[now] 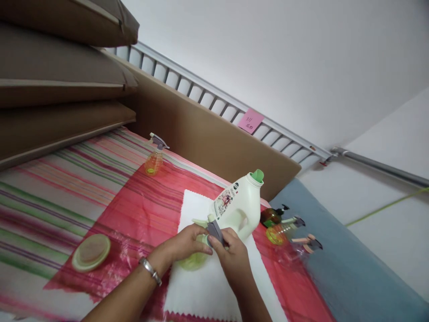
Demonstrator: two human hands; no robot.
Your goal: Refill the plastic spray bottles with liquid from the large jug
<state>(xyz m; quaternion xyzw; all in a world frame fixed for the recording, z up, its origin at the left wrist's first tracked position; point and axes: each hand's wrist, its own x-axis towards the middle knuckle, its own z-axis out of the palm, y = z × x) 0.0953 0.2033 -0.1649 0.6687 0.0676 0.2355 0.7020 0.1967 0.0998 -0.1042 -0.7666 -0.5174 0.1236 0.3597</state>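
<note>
Both hands are at a spray bottle [193, 261] with a yellow-green body, over a white cloth [201, 290] with zigzag edges. My left hand [187, 243] is closed around the neck area. My right hand [231, 252] grips the grey trigger head [215, 230], thumb and fingers on either side of it. Whether the head is seated on the bottle I cannot tell, as my fingers cover the joint. Just behind stands a large pale green jug [250, 201] with a handle, a printed label and a green spout insert in its uncapped mouth.
Another spray bottle [154, 161] stands at the back left. A round lid-like disc [91, 252] lies at the left. Several pump and spray bottles, including a brown pump bottle [271, 217], are at the right. Stacked brown cushions [63, 62] and a brown board [201, 125] border the striped surface.
</note>
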